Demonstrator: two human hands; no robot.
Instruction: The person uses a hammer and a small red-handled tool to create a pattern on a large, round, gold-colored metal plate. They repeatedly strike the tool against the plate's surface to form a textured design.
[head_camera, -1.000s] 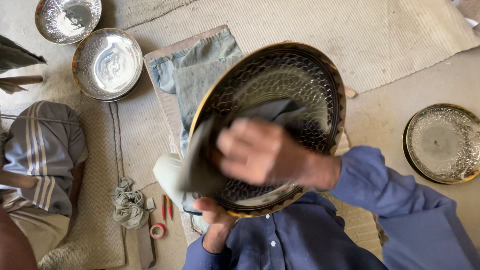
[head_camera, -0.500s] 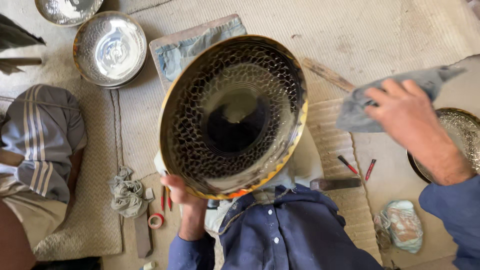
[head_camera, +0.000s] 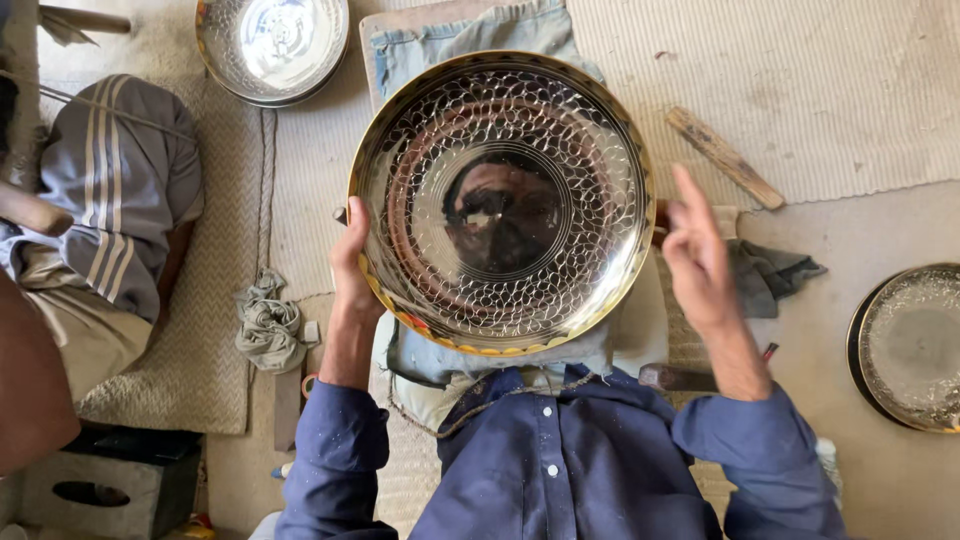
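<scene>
Fingers of the left hand (head_camera: 352, 268) gripped the rim of the big brass plate (head_camera: 500, 200), tilted up over the lap; the right hand (head_camera: 697, 255) hovered open and empty beside its far rim. The plate looked polished already, mirror-bright with hammered dimples. Beyond lay a grey cloth (head_camera: 770, 272) on the floor

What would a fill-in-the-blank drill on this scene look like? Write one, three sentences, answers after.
1. The left hand grips the rim of the large hammered metal ____.
2. The right hand is open and holds ____.
3. The crumpled grey cloth lies on the floor beside the ____ hand.

Missing words: bowl; nothing; right
</scene>
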